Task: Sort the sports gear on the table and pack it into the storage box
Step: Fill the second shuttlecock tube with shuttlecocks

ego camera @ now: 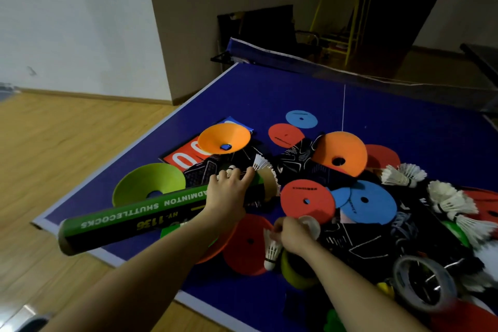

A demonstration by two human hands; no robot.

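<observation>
Two bare hands are working over a blue table-tennis table (404, 121) heaped with sports gear; the left hand (229, 191) is gripping a long green and black cardboard shuttlecock tube (140, 214), fingers curled over its far end, and the tube is lying slanted with its near end jutting past the table's left edge over the wooden floor (54, 143); a white feathered shuttlecock (262, 163) is sitting just beyond that hand's fingertips at the tube's mouth; the right hand (292, 234) is pinching a second white feathered shuttlecock (271, 249), cork end pointing down toward the camera, above a red flat disc marker (248, 250); something pale and round is showing behind this hand, though what it is cannot be told; an orange cone marker (225, 137) is resting on a red scoreboard card (183, 159), a lime-green cone marker (148, 183) is lying just left of the tube, and a second orange cone marker (341, 153) is sitting farther right; red and blue flat discs are lying scattered between them over black patterned fabric (350, 240); a cluster of white shuttlecocks (447, 199) is piled at the right, and a roll of grey tape (423, 283) is standing near the bottom right; the table's net (350, 73) is stretching across the far edge.
</observation>
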